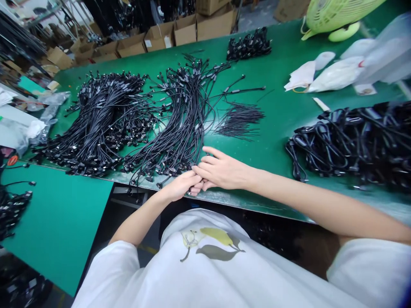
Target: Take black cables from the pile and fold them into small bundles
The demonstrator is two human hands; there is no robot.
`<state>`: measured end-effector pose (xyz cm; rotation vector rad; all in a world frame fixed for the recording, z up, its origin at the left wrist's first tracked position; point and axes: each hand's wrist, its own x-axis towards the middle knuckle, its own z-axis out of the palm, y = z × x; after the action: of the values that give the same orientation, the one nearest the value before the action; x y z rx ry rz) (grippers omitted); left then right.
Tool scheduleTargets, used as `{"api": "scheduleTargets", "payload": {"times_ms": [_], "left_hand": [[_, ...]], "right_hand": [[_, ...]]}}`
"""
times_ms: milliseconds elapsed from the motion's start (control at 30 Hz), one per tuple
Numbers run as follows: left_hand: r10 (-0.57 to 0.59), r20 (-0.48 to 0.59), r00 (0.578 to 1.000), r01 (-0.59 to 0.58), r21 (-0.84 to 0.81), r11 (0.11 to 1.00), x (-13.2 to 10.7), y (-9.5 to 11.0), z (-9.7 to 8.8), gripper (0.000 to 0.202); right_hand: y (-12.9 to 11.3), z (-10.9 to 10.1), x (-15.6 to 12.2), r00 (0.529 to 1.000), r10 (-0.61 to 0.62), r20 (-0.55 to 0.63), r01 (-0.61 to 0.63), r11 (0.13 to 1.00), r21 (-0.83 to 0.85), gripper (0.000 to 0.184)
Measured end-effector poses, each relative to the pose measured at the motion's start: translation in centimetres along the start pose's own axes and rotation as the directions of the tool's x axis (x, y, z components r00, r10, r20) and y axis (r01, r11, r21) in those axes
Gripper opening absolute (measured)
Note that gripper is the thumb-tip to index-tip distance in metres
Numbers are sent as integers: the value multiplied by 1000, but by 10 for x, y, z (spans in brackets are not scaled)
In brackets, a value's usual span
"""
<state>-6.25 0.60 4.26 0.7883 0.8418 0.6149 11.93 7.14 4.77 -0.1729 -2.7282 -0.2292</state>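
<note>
My left hand (182, 185) and my right hand (221, 170) meet at the near edge of the green table (276, 115). Both touch the near ends of a long bundle of thin black cables (180, 124) that runs away from me. My left fingers curl under my right hand and seem pinched on cable ends, partly hidden. My right fingers lie stretched over the left hand, pointing left toward the connectors. A small bunch of black twist ties (239, 119) lies just right of the bundle.
A larger heap of black cables (99, 119) lies left. Coiled black cables (356, 143) lie right. A small cable pile (248, 45), white bags (337, 72) and a green fan (337, 15) sit at the back. Cardboard boxes (160, 36) line the far side. A second green table (58, 218) stands at left.
</note>
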Motion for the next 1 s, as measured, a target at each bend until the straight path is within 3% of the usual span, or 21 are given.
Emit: {"api": "scheduleTargets", "payload": {"times_ms": [167,300,433,667,767,833,900,1000], "left_hand": [[-35,129,991,19,125,992,-22,-2,-6,39],[-30,115,993,-1,261,965,-31,-3,-9,42],[-84,83,993,61,249,967,-30,-1,-9,46],[-257,207,944,232,138,963,-30,2,-4,47],[-179,107,978,173,60,983,-27,-6,5,45],[-110,38,993,106,94,990,-26,-11,12,47],[-58,20,998,52,230,972,-29,-13,17,48],[-12,36,999,-6,479,878,-34,-11,17,40]], "right_hand": [[-23,-16,-5,994,7,112,-1,999,-48,31],[-38,-23,-13,995,53,87,-48,997,-63,29],[-42,-20,-18,988,119,99,-116,993,-30,24],[-37,-30,-14,998,-63,9,64,997,-51,27],[-33,-32,-12,1000,-27,6,27,999,-40,28],[-32,-32,-12,999,19,36,-19,1000,12,27],[-33,-31,-13,993,54,104,-61,996,69,26],[-39,-27,-18,979,84,188,-104,990,97,28]]}}
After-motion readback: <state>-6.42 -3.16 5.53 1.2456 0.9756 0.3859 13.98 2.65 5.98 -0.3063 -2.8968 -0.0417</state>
